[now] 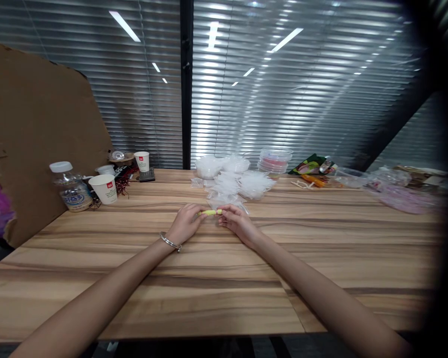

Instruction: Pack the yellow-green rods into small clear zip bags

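My left hand [186, 222] is closed in a pinch on a slim bright yellow piece [209, 212] pointing right. Opposite it, the fingertips of my right hand [239, 223] are closed on a shorter yellow piece [219, 212]. The two pieces lie end to end with a narrow pale spot between them; whether they are joined I cannot tell, and they are too small to name. Both hands are low over the wooden table [209, 283]. Just beyond them is a pile of small clear plastic bags [229, 186].
Stacked clear plastic tubs [274, 160] stand behind the bags. At left are a lidded plastic jar [72, 189], a paper cup [104, 189], another paper cup [142, 161] and a cardboard panel [41, 114]. Orange items [312, 180] and pink plastic wrapping [406, 196] lie at right.
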`<state>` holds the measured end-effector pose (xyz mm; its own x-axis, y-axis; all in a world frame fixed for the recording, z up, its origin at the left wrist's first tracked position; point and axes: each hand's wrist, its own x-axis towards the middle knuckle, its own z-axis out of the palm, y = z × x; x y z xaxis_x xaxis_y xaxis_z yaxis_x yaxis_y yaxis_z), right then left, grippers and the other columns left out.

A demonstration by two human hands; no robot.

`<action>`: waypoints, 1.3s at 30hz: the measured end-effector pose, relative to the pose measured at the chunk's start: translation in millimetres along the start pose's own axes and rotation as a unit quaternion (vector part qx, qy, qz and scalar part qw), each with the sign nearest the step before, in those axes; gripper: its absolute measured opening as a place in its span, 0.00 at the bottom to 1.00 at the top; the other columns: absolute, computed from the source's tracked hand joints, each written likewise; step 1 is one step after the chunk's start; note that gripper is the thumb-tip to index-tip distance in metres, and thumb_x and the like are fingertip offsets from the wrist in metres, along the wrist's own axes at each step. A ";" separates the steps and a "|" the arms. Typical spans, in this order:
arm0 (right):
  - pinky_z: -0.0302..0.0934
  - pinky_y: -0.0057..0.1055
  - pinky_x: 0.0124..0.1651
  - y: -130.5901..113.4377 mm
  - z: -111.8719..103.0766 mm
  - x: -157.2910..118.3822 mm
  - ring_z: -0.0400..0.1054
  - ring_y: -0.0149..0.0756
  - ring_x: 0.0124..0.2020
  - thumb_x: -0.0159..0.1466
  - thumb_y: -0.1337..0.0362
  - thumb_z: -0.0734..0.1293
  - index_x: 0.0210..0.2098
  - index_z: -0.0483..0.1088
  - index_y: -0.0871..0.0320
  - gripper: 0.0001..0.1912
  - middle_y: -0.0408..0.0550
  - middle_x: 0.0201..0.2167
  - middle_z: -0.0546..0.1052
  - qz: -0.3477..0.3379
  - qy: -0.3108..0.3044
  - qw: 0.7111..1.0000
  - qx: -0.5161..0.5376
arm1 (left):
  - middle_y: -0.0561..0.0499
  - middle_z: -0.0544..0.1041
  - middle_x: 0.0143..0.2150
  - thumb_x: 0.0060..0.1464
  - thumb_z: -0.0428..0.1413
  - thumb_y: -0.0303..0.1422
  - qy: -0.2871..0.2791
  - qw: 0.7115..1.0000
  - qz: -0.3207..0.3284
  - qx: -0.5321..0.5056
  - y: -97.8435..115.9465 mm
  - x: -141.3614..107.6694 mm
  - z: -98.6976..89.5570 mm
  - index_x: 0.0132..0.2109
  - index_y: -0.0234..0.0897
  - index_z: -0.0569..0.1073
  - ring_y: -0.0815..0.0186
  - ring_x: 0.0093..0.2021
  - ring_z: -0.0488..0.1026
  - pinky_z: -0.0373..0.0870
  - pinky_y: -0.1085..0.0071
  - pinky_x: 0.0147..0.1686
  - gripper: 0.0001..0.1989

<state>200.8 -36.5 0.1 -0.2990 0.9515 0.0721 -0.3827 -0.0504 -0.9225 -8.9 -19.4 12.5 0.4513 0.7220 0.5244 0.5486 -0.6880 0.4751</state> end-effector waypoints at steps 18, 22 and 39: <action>0.59 0.24 0.37 0.2 2.7 -1.3 0.66 0.25 0.31 0.54 0.60 0.72 0.40 0.66 0.59 0.18 0.44 0.34 0.71 -0.009 0.012 0.998 -0.054 | 0.50 0.76 0.41 0.55 0.53 0.39 0.028 0.999 0.016 0.012 -2.9 -1.6 0.9 0.42 0.40 0.74 0.66 0.44 0.70 0.65 0.67 0.48 0.11; 0.59 0.25 0.37 0.1 4.0 -1.8 0.66 0.25 0.31 0.54 0.59 0.71 0.40 0.66 0.59 0.18 0.44 0.34 0.71 -0.010 0.017 0.998 -0.064 | 0.50 0.75 0.42 0.56 0.52 0.40 0.023 1.000 0.012 0.013 -1.5 -1.5 -0.5 0.42 0.40 0.73 0.66 0.44 0.70 0.65 0.67 0.49 0.11; 0.53 0.23 0.27 5.6 9.9 -2.7 0.61 0.26 0.25 0.57 0.56 0.66 0.41 0.64 0.60 0.17 0.43 0.26 0.68 -0.065 0.050 0.953 -0.292 | 0.51 0.75 0.40 0.57 0.51 0.38 0.008 0.999 0.033 0.027 6.9 -2.7 -3.8 0.42 0.40 0.73 0.67 0.43 0.69 0.64 0.68 0.47 0.10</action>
<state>190.8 -42.4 -1.5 -0.1852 0.9639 0.1912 0.1503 0.2201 -0.9638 -8.9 -26.3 17.0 0.4769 0.6734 0.5649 0.5556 -0.7290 0.4000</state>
